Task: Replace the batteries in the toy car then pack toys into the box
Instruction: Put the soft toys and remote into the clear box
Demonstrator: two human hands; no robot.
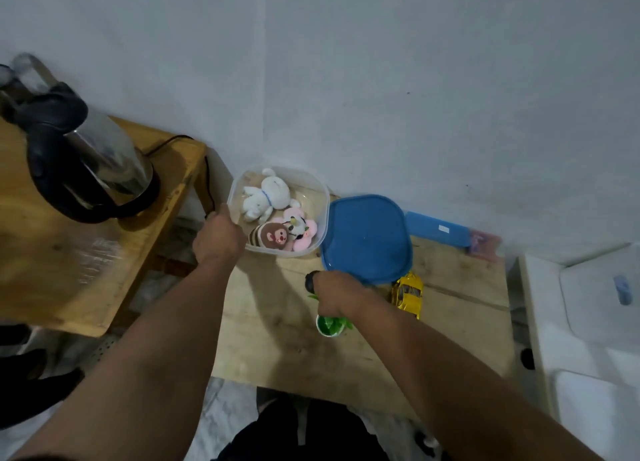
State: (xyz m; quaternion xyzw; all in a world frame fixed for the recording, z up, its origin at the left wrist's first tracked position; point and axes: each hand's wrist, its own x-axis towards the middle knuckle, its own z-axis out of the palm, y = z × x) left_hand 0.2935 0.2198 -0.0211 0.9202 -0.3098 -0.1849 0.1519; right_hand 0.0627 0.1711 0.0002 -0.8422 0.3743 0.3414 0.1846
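A clear plastic box (320, 197) stands at the back left of the low wooden table (277, 339). Inside it lie a white plush (266, 197), a brown striped plush (268, 237) and a pink flower plush (298, 230). My left hand (218, 237) grips the box's left rim. The blue lid (367, 237) leans tilted to the right of the box; my right hand (332, 292) holds its near edge and also something dark, which I cannot make out. The yellow toy car (408, 294) lies just right of that hand. A small green plant pot (329, 325) stands under my right wrist.
A steel kettle (83, 162) with a black cord sits on a taller wooden table (114, 263) at the left. A blue case (440, 232) lies against the wall behind the lid. A white appliance (588, 322) stands at the right.
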